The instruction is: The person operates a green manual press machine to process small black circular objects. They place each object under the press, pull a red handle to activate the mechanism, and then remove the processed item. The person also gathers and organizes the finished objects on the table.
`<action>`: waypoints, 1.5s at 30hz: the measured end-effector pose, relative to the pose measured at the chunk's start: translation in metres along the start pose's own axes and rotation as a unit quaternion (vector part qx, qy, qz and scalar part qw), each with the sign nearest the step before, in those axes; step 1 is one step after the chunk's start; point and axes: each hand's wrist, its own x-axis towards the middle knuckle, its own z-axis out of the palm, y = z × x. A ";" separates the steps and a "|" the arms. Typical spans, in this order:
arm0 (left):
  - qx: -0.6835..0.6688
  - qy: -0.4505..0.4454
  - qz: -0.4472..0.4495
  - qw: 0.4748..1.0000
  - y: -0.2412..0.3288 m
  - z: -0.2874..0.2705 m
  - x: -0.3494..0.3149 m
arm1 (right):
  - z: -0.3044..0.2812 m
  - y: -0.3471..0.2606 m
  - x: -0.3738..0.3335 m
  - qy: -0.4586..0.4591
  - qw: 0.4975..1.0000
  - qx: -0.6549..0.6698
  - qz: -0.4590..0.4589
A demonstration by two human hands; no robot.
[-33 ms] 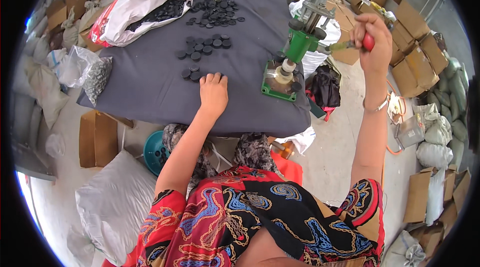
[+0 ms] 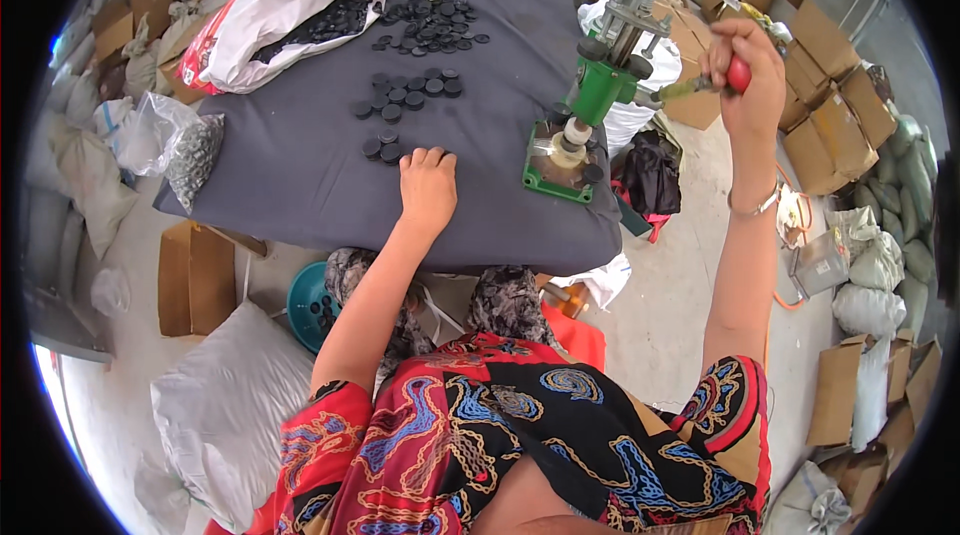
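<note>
My right hand is closed on the lever of a green hand press, at its red ball knob. Under the press's ram is a pale round fixture on the green base. My left hand rests palm down on the dark cloth, fingers together and bent; something dark shows at the fingertips, too covered to make out. Just left of it lie a few round black caps. More black caps form a loose group beyond, with a larger pile of black pieces farther back.
A white and red sack of black pieces lies at the table's far left. A clear bag of small metallic parts sits at the left edge. Below are a teal basin, a cardboard box and a big white sack. Cartons stand right.
My right hand and the red knob are very slightly higher. My left hand stays in place, and the caps have not moved.
</note>
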 end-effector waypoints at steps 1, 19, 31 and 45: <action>-0.023 0.053 -0.005 0.998 0.005 -0.004 0.000 | -0.003 0.001 0.009 -0.002 1.000 0.008 0.006; -0.291 0.002 -0.042 0.956 0.123 0.021 0.060 | -0.005 0.009 0.038 0.099 0.995 -0.026 0.007; -0.306 -0.014 -0.074 0.949 0.132 0.048 0.085 | 0.013 0.002 -0.019 0.037 0.999 -0.012 -0.032; -0.073 0.131 -0.048 0.987 0.037 0.008 0.052 | 0.037 0.054 -0.151 -0.062 0.939 -0.282 -0.188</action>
